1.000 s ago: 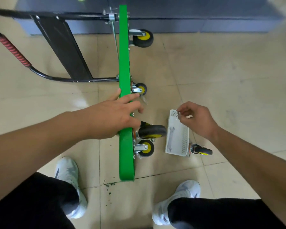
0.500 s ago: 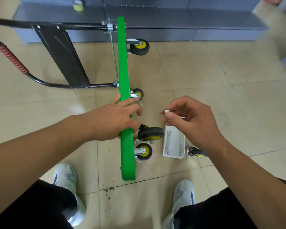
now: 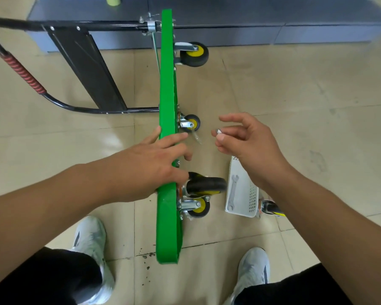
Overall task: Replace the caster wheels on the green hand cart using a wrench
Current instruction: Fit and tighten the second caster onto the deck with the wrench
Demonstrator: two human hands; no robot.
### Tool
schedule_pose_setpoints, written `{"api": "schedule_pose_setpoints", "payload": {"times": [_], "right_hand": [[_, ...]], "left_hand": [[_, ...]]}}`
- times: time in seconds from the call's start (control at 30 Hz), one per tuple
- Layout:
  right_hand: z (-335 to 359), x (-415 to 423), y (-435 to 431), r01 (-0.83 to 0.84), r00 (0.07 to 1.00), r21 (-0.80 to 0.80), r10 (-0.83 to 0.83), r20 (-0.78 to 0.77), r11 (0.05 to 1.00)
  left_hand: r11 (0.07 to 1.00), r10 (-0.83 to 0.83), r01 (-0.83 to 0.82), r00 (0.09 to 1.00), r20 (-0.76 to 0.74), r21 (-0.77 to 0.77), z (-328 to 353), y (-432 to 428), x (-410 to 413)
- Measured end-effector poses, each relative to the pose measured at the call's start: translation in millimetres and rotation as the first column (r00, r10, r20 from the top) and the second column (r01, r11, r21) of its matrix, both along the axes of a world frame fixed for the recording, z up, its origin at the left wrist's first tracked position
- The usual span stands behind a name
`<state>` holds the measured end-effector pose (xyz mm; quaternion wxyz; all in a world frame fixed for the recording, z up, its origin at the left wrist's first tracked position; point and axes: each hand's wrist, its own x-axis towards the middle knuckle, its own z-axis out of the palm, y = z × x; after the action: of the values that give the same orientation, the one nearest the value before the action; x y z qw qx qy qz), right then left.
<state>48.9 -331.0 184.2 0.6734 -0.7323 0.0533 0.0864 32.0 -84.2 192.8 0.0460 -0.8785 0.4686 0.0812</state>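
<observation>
Green hand cart (image 3: 166, 84) on its side, beige tile floor (image 3: 295, 95), grey cabinet base (image 3: 273, 18) far.
L hand (image 3: 150, 166) grips its edge; R hand (image 3: 249, 144) pinches small metal part (image 3: 219, 131); wrench (image 3: 233, 190) in white basket (image 3: 252, 201), near right.

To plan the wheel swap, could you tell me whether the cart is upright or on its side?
On its side: the green deck stands on edge, wheels pointing sideways, left hand holding it.

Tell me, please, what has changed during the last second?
The right hand rose from the white basket and moved toward the green cart deck, pinching a small silver part. The left hand kept gripping the deck; the wrench stayed in the basket.
</observation>
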Motion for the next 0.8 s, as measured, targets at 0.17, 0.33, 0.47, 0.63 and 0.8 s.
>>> {"api": "schedule_pose_setpoints", "payload": {"times": [0.17,0.33,0.47,0.63,0.8], "right_hand": [[-32.1,16.4,0.0,-0.157,0.984,-0.196,0.135,-0.118,0.968],[-54.8,20.1,12.5,-0.290,0.945,-0.198,0.248,-0.212,0.936],[-62.3,20.2,24.0,-0.374,0.923,-0.267,0.330,-0.197,0.888],[-64.3,25.9,29.2,-0.408,0.899,-0.236,0.343,-0.274,0.882],[-63.2,29.9,34.8,-0.490,0.859,-0.264,0.408,-0.308,0.831]], "left_hand": [[1.000,-0.024,0.025,0.998,0.063,-0.017,-5.4,-2.0,2.1],[0.998,-0.027,0.029,0.998,0.049,-0.049,-6.0,-1.6,1.4],[0.998,-0.033,0.035,0.999,0.039,-0.051,-6.0,-3.0,1.5],[0.997,-0.032,0.033,0.999,0.019,-0.073,-6.0,-6.0,1.3],[0.995,-0.026,0.026,1.000,-0.001,-0.092,-5.6,-5.7,0.9]]}}
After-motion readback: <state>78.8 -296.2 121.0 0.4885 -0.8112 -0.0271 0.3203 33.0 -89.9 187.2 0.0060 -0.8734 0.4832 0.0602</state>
